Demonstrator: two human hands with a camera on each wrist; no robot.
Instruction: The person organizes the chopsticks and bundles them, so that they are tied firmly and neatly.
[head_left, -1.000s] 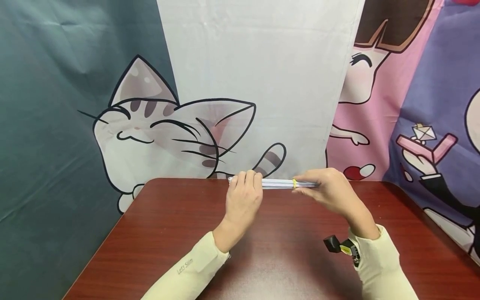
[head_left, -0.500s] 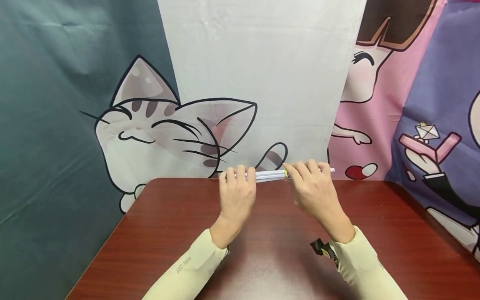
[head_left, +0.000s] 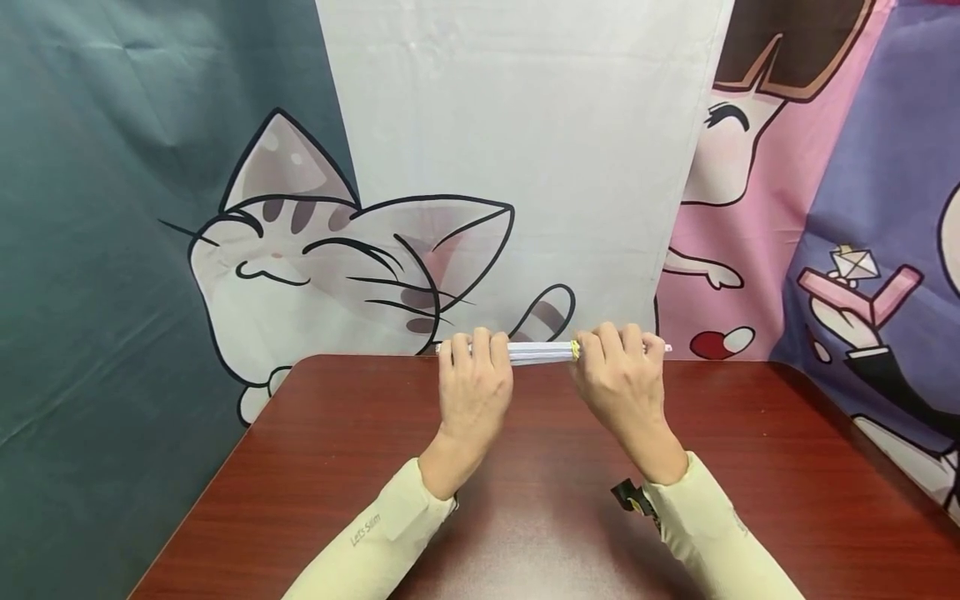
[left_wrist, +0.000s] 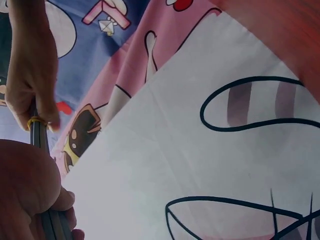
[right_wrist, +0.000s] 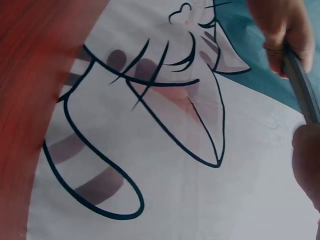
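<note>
A slim bundle of long white sticks is held level in the air above the table's far edge. A yellow band is wound around it beside the right hand. My left hand grips its left part from above, fingers curled over it. My right hand grips the right part in the same way, and a small pinkish tip sticks out past it. In the left wrist view the bundle looks dark grey between both hands. The right wrist view shows the bundle running from the far left hand.
The reddish-brown wooden table lies below the hands. Behind it hangs a cloth backdrop printed with a cartoon cat and figures. A small black device is strapped at the right wrist, by the sleeve.
The right hand has turned from pinching the bundle's end sideways to gripping it from above, shifting left. The bundle has risen slightly and moved a little left with the left hand.
</note>
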